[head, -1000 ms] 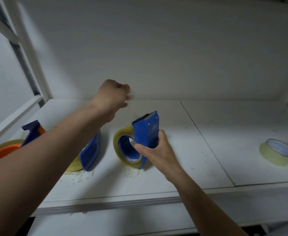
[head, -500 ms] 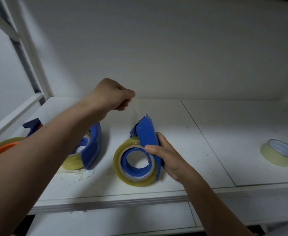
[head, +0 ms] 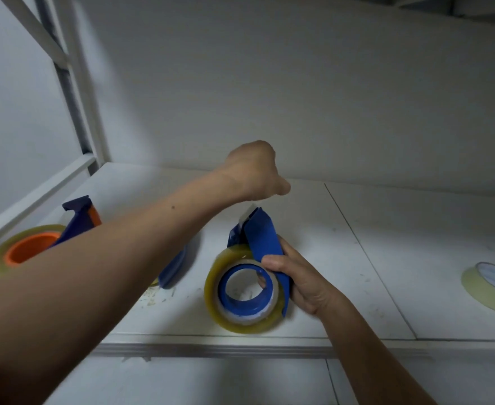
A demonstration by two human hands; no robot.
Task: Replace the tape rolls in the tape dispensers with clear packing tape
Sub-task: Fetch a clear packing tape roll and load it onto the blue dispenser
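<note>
My right hand (head: 304, 282) grips a blue tape dispenser (head: 262, 238) that stands on the white shelf (head: 357, 258). A roll of clear packing tape (head: 215, 293) is mounted on its blue hub. My left hand (head: 252, 171) is raised above the dispenser's top with its fingers closed. A pale strip of tape (head: 247, 213) runs up from the dispenser's blade end toward that hand. A second blue dispenser (head: 173, 270) lies behind my left forearm, mostly hidden.
At the far left stands a navy dispenser (head: 79, 217) with an orange hub (head: 30, 249) and a clear roll. A loose yellowish tape roll (head: 486, 290) lies at the right edge. Small scraps litter the shelf near its front lip (head: 211, 346). A white frame post (head: 76, 83) rises at back left.
My right hand has turned the dispenser so that the roll's open side faces me. My left hand has moved right and up, over the dispenser's top.
</note>
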